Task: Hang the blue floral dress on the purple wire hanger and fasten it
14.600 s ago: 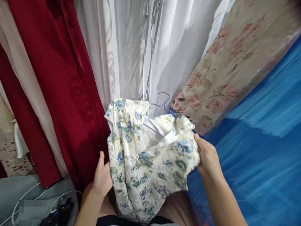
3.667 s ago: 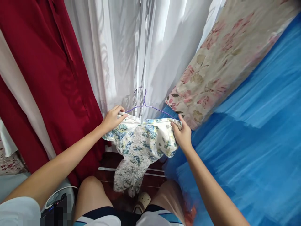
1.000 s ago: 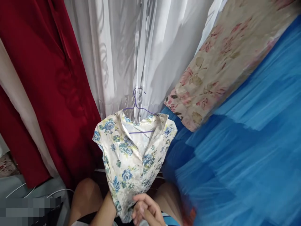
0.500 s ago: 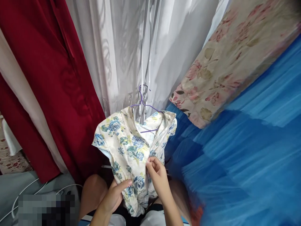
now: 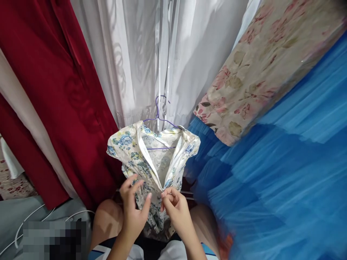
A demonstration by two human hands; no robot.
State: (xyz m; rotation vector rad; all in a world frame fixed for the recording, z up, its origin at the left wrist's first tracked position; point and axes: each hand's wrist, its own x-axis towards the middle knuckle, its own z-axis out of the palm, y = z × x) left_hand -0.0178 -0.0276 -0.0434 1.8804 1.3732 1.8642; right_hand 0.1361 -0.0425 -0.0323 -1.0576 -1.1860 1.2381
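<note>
The right hand point(image 5: 176, 207) reaches forward, knuckles up; the left hand point(image 5: 133, 209) tilts beside it. A flowered top point(image 5: 145, 168) hangs on a purple hanger point(image 5: 157, 116) before white curtains point(image 5: 138, 61), between red cloth point(image 5: 78, 108) and blue tulle point(image 5: 271, 173). Left fingers are spread, contact unclear; the right pinches the neckline's bottom.

Matt cloth blouse point(image 5: 148, 171), smooth wire hanger point(image 5: 157, 116), gauzy blue fabric point(image 5: 271, 184)

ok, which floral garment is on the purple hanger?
The blue-flowered top: the purple hanger shows in its neck, and the right hand pinches its front. The pink-flowered garment at right and red-flowered cloth at far left show no hanger.
</note>
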